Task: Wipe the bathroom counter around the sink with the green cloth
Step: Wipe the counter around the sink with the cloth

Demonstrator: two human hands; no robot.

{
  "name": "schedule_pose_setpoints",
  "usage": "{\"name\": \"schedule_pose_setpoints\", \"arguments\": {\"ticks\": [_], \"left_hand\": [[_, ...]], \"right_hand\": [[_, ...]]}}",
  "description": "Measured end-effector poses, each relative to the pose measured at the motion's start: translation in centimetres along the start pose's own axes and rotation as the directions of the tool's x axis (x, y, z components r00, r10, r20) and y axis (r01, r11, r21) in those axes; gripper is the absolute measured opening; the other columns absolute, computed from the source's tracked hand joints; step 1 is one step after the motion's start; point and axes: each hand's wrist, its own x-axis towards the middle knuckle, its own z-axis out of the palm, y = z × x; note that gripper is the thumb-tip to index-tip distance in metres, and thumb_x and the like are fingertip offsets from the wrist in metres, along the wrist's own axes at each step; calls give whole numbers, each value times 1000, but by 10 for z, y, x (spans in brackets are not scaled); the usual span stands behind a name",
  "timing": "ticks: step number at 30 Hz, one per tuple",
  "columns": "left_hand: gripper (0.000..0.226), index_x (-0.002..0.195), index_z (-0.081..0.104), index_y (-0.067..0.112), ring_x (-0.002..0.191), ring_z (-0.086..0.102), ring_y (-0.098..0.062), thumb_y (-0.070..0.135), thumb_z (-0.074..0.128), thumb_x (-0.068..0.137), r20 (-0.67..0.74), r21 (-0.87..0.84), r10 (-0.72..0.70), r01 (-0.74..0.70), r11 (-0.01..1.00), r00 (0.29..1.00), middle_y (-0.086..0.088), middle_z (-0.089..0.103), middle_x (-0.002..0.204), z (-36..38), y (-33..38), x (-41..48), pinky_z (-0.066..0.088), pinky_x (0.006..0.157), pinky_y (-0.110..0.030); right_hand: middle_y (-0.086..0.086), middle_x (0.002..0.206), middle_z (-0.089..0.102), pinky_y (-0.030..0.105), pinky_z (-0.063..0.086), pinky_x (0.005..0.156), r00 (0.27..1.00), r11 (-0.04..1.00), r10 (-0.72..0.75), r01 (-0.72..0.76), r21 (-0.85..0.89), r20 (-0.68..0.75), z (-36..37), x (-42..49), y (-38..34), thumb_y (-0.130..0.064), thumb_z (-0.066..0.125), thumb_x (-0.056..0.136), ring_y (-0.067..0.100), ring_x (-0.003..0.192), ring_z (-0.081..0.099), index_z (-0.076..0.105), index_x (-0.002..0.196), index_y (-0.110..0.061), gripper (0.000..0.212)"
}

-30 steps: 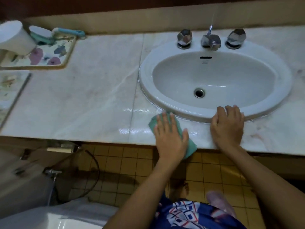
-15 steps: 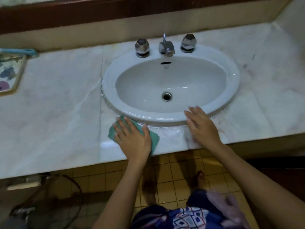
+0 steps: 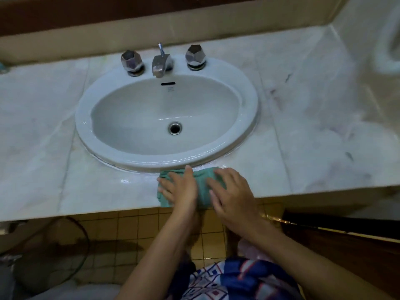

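Item: green cloth (image 3: 203, 182), flat on counter (image 3: 320, 131), near strip, touching sink (image 3: 249, 118) rim. Our left hand (image 3: 180, 188) and right hand (image 3: 232, 192): both spread, pressing cloth. Step: wiping front edge. Next, we judge: sweep right, hugging rim.

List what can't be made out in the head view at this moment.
- Green cloth: its middle and right part are hidden under the left hand and right hand.
- Counter beneath the cloth: covered, so wet or dry cannot be told.
- White object at the top right: cut off by the frame edge and blurred.
- Marking below the sink overflow slot: too small to read.
- Floor under the counter: dark, items unclear.
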Motion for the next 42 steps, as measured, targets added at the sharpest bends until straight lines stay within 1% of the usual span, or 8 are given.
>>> {"name": "schedule_pose_setpoints", "arguments": {"ticks": [4,7,11,16,19,24,33,42], "left_hand": [[68,111,59,42,124,48,-34,69,51,50,50,-180,-10,19,984,999,-11,50,137,-27,-16,7,40,105,-54],[55,119,62,35,118,49,-30,54,60,67,-45,-192,57,-64,979,997,-5,51,127,-38,-6,-9,45,99,-51],[30,116,63,29,123,38,-21,23,60,87,-83,16,501,-502,865,861,2,41,124,-22,20,-19,36,101,-32],[32,116,62,25,116,46,-22,30,54,86,40,244,729,-714,656,684,1,47,128,23,69,18,35,98,-39],[33,118,63,21,110,55,-27,34,50,90,105,393,732,-704,592,673,-2,50,128,35,81,47,38,95,-43],[37,116,64,22,113,54,-26,39,41,92,118,494,652,-614,615,749,-1,54,129,30,68,57,44,91,-41],[35,106,64,28,100,58,-23,41,35,92,57,591,676,-570,570,735,4,59,115,39,70,60,47,75,-36],[36,104,65,27,98,59,-22,43,35,92,35,602,662,-545,584,749,4,59,105,42,68,62,46,74,-35]], "right_hand": [[11,138,50,45,38,100,951,969,-195,224,-100,240,18,-1,6,-40,41,96,29,124,46,48,135,-23,43],[7,144,48,47,30,107,924,932,-255,313,-182,285,21,-1,31,-40,38,99,27,129,44,45,141,-24,45],[3,147,47,47,28,108,944,927,-184,259,-272,272,-15,-5,77,-38,38,98,25,132,44,49,138,-24,44],[1,141,54,48,24,110,968,912,244,-207,-354,62,-91,7,196,-39,28,94,23,133,45,62,127,-22,50],[16,137,53,55,25,109,798,759,594,-599,-256,-107,-101,47,226,-44,26,88,38,128,42,55,128,-12,59],[18,161,-8,70,-16,102,576,563,817,-806,-183,-25,-47,95,177,-73,20,89,50,141,-17,1,151,-40,73],[13,162,-8,69,-12,108,817,794,573,-533,-293,65,-59,196,240,-74,12,89,50,142,-14,-1,150,-45,69],[10,163,0,70,-6,109,755,726,654,-644,-242,-48,-56,136,230,-53,29,95,48,144,-5,13,152,-37,62]]}}
